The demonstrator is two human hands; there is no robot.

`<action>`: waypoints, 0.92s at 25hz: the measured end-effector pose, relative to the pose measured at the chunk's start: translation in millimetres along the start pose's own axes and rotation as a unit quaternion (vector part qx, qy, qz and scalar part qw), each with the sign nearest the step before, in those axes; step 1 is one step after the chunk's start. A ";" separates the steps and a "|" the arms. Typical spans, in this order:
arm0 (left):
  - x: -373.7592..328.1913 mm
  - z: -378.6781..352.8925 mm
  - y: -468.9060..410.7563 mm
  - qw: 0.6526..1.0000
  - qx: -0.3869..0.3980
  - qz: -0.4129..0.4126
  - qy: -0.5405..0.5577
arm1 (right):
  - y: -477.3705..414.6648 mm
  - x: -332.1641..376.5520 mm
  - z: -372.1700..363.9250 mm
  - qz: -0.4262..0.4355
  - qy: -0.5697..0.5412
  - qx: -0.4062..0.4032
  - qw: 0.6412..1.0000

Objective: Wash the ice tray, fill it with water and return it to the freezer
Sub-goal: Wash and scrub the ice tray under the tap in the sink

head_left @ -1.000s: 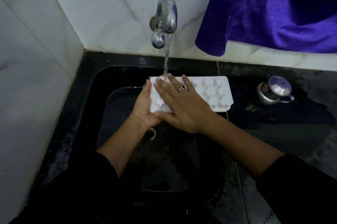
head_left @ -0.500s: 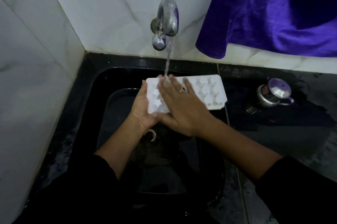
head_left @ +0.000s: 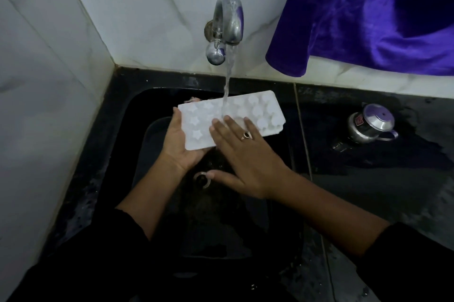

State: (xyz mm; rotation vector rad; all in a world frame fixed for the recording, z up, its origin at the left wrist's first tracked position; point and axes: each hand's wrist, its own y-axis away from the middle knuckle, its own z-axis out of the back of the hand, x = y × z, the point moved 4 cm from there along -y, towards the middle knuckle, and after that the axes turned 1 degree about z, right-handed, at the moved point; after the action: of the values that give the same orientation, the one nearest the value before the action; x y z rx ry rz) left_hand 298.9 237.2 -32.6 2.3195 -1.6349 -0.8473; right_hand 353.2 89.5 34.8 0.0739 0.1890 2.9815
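Above the black stone sink (head_left: 127, 115) a white plastic ice tray with star moulds (head_left: 196, 124) sits under the stream. The left hand (head_left: 178, 144) grips its left end from beneath. The right hand (head_left: 245, 161) lies flat, fingers straight, on its near edge. Water runs from the steel wall tap (head_left: 227, 19).

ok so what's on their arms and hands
Black long sleeves cover both arms, the left sleeve and right sleeve ending short of the wrists. The right hand wears a ring with a dark stone; no jewellery shows on the left hand.
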 end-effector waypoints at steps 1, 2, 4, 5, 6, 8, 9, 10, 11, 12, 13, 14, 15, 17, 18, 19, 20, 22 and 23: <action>1.4 1.2 2.7 1.000 0.003 0.006 0.006 | -3.9 -5.2 1.8 -0.004 -0.005 -0.001 1.000; 5.5 1.5 5.9 1.000 0.007 0.012 0.006 | -12.4 -14.3 5.1 -0.028 -0.014 -0.005 0.999; 13.9 1.3 13.2 1.000 0.011 0.023 -0.011 | -25.9 -27.2 11.8 -0.092 -0.032 -0.016 0.995; 13.5 1.2 15.2 1.000 0.010 0.025 -0.016 | -26.9 -25.2 12.2 -0.101 -0.035 -0.022 0.994; 8.8 1.9 15.9 1.000 0.007 0.017 -0.009 | -23.8 -16.6 10.6 -0.082 -0.037 -0.021 0.996; -5.3 7.6 16.3 1.000 -0.008 -0.017 0.008 | -10.5 8.1 1.8 -0.011 -0.026 0.003 1.000; -9.9 9.9 17.2 1.000 -0.010 -0.027 0.011 | -6.2 13.7 -1.5 0.012 -0.013 0.010 1.000; -10.5 11.3 18.0 1.000 -0.008 -0.026 0.012 | -8.5 10.9 -2.3 0.017 -0.007 0.008 1.000; -7.1 10.0 19.6 1.000 -0.004 -0.011 0.010 | -16.4 2.5 0.2 0.002 -0.010 0.000 1.000; -1.7 7.5 22.3 1.000 -0.004 0.008 0.002 | -25.4 -7.9 4.3 -0.029 -0.021 -0.006 0.999; 3.4 4.1 25.8 1.000 -0.006 0.024 -0.011 | -32.5 -17.4 7.7 -0.061 -0.034 -0.008 0.998; 5.5 1.2 27.7 0.999 -0.007 0.030 -0.019 | -36.4 -22.4 9.2 -0.084 -0.045 -0.011 0.995; 4.1 0.2 28.1 0.999 -0.014 0.025 -0.021 | -35.2 -20.4 8.4 -0.088 -0.053 -0.011 0.995; -6.4 3.6 26.5 0.999 -0.031 -0.007 -0.009 | -21.8 -1.7 1.2 -0.047 -0.045 0.002 0.998; -12.2 7.9 25.5 0.999 -0.039 -0.023 -0.002 | -12.8 8.2 -2.8 -0.022 -0.031 0.012 0.999; -15.7 10.1 26.0 0.999 -0.044 -0.030 0.000 | -8.4 11.6 -5.1 -0.007 -0.018 0.015 1.000; -16.2 12.9 25.9 0.998 -0.046 -0.030 0.000 | -10.7 7.9 -5.3 -0.004 -0.016 0.013 1.000; -9.9 10.7 27.6 0.999 -0.036 -0.012 -0.003 | -27.3 -9.3 1.8 -0.043 -0.039 0.004 0.998; -6.1 8.2 29.8 0.999 -0.032 -0.003 -0.011 | -34.2 -17.0 5.3 -0.072 -0.054 -0.001 0.996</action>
State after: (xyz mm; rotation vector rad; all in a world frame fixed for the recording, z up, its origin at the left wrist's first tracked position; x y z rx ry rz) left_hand 269.0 232.9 -23.7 2.2817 -1.5857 -0.9166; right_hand 375.3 121.0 35.0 0.2111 0.1711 2.8254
